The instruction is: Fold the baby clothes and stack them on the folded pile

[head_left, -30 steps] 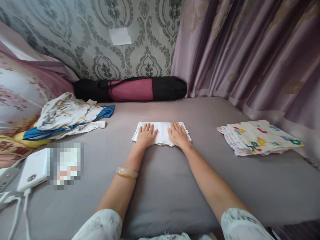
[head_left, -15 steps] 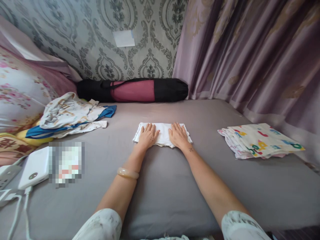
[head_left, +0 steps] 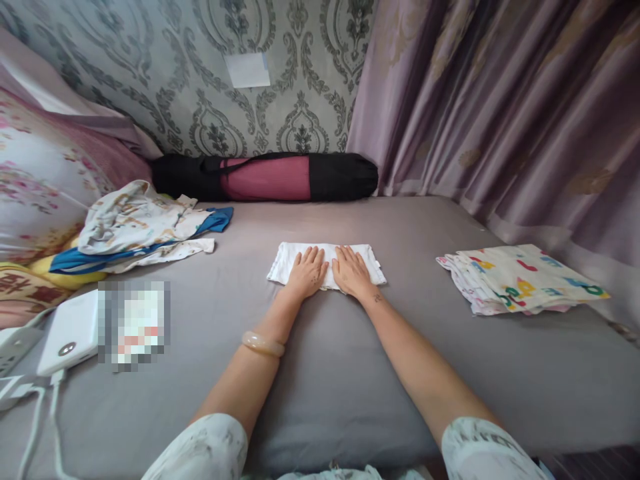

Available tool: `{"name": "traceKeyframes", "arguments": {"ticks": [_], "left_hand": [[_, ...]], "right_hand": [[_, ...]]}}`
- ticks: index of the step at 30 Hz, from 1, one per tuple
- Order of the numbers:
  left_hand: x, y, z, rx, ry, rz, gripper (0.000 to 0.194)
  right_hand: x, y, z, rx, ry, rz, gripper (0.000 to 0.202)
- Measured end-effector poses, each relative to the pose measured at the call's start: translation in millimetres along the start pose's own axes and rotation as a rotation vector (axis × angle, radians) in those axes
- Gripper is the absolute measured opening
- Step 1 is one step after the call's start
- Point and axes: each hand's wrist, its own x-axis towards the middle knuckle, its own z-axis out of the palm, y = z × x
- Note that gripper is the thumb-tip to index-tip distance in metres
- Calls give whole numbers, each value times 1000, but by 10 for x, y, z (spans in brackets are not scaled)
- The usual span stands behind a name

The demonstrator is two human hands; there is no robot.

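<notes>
A folded white cloth (head_left: 327, 255) lies flat on the grey bed sheet (head_left: 345, 360), near the middle of the view. My left hand (head_left: 307, 272) rests palm down on its left half, fingers stretched out and pointing away from me. On the right half lies my right hand (head_left: 353, 271), also flat with its fingers apart. The two hands are close together, with a narrow strip of cloth between them. Neither one grips the fabric.
Folded clothes with coloured letters (head_left: 525, 277) lie at the right. Loose printed clothes (head_left: 140, 223) lie at the left, behind a white power bank (head_left: 73, 333) with cables. A black and pink long bag (head_left: 265, 178) lies along the wall.
My left hand has slid right over the cloth, toward the middle. My right hand has shifted slightly left, so the gap between the hands is smaller.
</notes>
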Motion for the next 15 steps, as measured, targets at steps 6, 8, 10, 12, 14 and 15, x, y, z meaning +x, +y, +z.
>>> {"name": "traceKeyframes", "arguments": {"ticks": [6, 8, 10, 12, 14, 15], "left_hand": [[27, -27, -43, -82, 21, 10, 49], [61, -90, -69, -168, 91, 6, 45], [98, -178, -104, -279, 200, -40, 42], [123, -279, -144, -383, 296, -124, 40], [131, -383, -184, -476, 360, -213, 39], [129, -432, -201, -523, 384, -249, 39]], "right_hand": [[29, -23, -57, -23, -38, 15, 52], [76, -64, -109, -14, -56, 18, 51], [136, -134, -156, -1, -33, 7, 49], [194, -225, -164, 17, 19, -10, 50], [234, -314, -114, 29, 46, -23, 52], [245, -350, -69, 28, 47, -26, 53]]}}
